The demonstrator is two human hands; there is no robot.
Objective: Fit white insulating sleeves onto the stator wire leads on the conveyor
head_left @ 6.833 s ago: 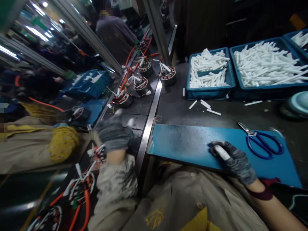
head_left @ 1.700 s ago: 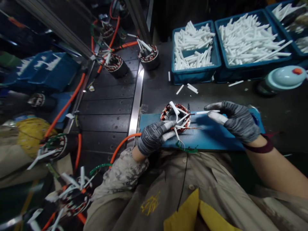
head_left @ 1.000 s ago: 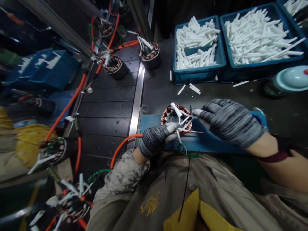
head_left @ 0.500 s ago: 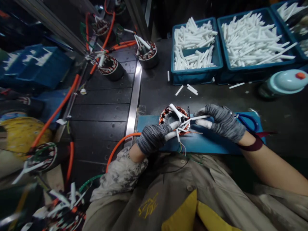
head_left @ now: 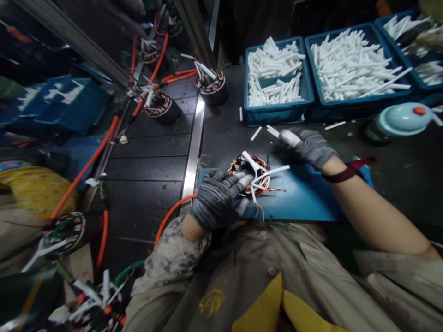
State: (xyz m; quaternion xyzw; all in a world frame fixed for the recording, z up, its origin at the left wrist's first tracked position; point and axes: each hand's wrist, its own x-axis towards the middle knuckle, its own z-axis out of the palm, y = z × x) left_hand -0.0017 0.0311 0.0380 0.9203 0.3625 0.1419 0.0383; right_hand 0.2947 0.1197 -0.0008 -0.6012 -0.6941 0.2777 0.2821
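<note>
A copper-wound stator [head_left: 249,173] with white sleeved leads sticking out stands on a blue mat [head_left: 304,198] in front of me. My left hand [head_left: 216,198], in a grey glove, grips the stator's near side, fingers curled against it. My right hand [head_left: 306,146], also gloved, is stretched past the mat onto the dark table. Its fingertips are pinched at the end of a loose white tube [head_left: 272,131]. A second loose tube [head_left: 256,133] lies just to the left of that one.
Two blue bins [head_left: 277,115] [head_left: 349,108] full of white tubes stand behind the mat. A teal-lidded jar [head_left: 398,120] sits at the right. Left of a metal rail [head_left: 192,147], a dark conveyor carries more stators [head_left: 161,107] [head_left: 212,87] with orange cables [head_left: 86,163].
My right hand has left the stator's white lead and moved up and away to the loose tubes on the table. My left hand stays on the stator.
</note>
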